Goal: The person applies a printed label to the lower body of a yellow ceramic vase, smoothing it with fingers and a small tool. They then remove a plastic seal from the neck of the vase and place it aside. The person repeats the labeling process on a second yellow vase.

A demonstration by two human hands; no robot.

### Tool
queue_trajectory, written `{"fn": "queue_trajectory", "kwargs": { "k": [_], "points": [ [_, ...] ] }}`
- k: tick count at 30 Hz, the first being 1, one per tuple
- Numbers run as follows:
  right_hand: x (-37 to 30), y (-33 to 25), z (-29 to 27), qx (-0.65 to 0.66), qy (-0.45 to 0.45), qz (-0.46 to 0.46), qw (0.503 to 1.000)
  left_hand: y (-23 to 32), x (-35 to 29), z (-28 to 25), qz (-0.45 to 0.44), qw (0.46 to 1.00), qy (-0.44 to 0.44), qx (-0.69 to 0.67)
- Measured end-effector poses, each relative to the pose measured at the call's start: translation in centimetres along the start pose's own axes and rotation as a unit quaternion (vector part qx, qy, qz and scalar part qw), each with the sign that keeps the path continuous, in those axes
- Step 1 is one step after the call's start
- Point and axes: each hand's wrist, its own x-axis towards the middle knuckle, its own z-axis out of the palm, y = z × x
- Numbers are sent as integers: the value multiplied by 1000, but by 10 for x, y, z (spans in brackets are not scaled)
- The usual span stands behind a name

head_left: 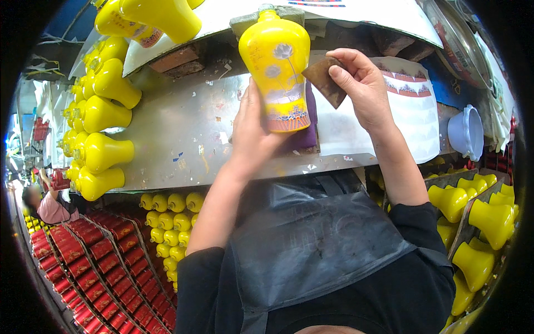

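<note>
Between the two hands, head view: a yellow vase (276, 67) with pale flower decals and a patterned band near its base lies on its side over a purple pad (309, 131) on the metal worktable (178, 128). Left hand (253, 131) is wrapped around the vase's base end, fingers closed on it, steadying it. Right hand (361, 83) pinches a small brown scraper card (325, 80) between thumb and fingers, one corner touching the vase's flank just beside the flower decal. Judgement: the smoothing goes best with the card held flat, stroked lightly outward from the decal's middle, while the left grip keeps the vase from rolling. To the left of the left hand, a row of plain yellow vases (103, 114) lies on the table edge; beyond the right hand, a sheet of printed decals (409, 106).
</note>
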Motion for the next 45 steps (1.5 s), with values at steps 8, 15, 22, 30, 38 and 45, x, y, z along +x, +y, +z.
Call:
{"fn": "queue_trajectory", "kwargs": {
  "k": [8,15,22,30,38,45],
  "points": [
    [-4,-10,11,17,1,93,996,-4,-4,-1,-20,991,14,-133],
    [-4,-13,38,-221,-62,98,969,3,34,11,-78,947,71,-305],
    [5,-8,39,-178,-87,134,971,16,36,8,-99,940,81,-318],
    [17,-25,40,-302,-12,-59,951,-4,40,15,-14,975,105,-194],
    [29,-36,44,-363,-18,-109,925,7,53,19,-65,908,93,-404],
    [40,-39,47,-260,-17,-12,965,8,61,16,-56,951,122,-277]
  ]
}}
